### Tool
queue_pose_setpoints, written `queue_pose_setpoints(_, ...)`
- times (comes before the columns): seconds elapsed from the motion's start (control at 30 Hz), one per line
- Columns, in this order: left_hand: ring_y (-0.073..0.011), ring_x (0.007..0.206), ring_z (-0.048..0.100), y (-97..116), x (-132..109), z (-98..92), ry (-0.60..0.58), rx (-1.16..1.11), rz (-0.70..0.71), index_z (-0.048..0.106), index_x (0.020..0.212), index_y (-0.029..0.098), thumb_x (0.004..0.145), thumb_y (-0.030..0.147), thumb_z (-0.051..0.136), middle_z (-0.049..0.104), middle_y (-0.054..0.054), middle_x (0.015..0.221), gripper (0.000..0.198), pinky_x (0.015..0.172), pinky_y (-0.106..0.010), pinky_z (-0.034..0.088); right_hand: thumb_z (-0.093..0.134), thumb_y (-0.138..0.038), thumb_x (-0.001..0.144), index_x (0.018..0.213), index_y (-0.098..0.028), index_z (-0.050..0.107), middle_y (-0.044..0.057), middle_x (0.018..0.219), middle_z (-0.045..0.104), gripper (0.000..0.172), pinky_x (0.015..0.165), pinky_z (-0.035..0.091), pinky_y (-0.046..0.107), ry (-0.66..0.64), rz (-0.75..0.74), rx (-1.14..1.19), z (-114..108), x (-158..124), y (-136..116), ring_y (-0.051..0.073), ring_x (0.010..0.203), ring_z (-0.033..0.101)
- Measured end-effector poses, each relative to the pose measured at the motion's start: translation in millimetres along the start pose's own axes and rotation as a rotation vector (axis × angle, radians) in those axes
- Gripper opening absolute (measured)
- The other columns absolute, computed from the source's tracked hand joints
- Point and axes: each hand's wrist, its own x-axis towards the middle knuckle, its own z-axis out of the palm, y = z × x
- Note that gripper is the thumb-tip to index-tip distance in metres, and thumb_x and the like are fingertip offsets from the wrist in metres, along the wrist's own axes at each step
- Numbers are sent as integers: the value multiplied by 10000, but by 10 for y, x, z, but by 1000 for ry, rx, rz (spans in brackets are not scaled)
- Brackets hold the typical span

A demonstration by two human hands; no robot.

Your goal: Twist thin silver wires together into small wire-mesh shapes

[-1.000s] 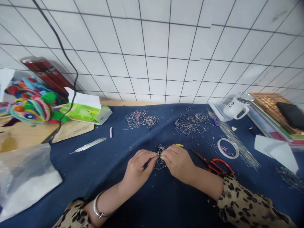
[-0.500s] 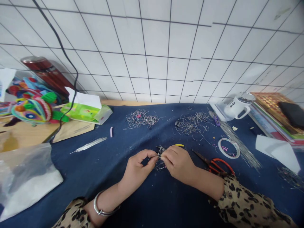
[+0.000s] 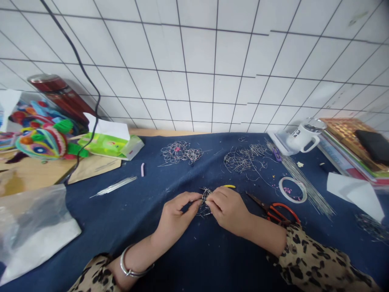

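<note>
In the middle of the blue-clothed surface [image 3: 127,215], the small wire tangle [image 3: 205,209] sits between your two hands, partly hidden behind their fingers. Your left hand [image 3: 174,213] has thumb and forefinger pressed together at the tips, pinching what looks like a thin strand at the tangle's edge. Your right hand [image 3: 229,211] has its fingers bunched, pinching from the other side; which strand they grip is too small to tell, as is whether the tangle rests on the cloth or is raised off it.

Expect it to weigh next to nothing. It looks like fine metal wire, so judge it springy yet easily bent, holding any kink you give it; a hard squeeze could crush its open shape. Smooth strands may roll between your fingertips, and cut ends may prick. Grip close to where strands cross, with the pads rather than the nails; loose tips would simply bend away. Mind the scissors [image 3: 269,208] near your right forearm, and the yellow piece [image 3: 229,186] just beyond your right knuckles.
</note>
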Motion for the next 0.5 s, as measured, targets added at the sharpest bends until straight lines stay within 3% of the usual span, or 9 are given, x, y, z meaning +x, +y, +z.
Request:
queue_pose_setpoints(0.17,-133,716,612,39,2,-4,-12,24,-54,618,806,166,788,185,583,649,-7,756,43,697,-241,478,434,-182,889,768,-153,553,46,729,578,173,715,419,292,-1,4,5,-4,-1,-8,151,725,525)
queue_pose_setpoints(0.5,-127,757,616,-1,-7,-13,-40,13,52,636,849,178,803,141,563,662,-11,806,93,722,-234,479,437,-182,888,770,-150,558,48,731,581,173,713,417,289,7,12,21,11,-4,-3,152,728,526)
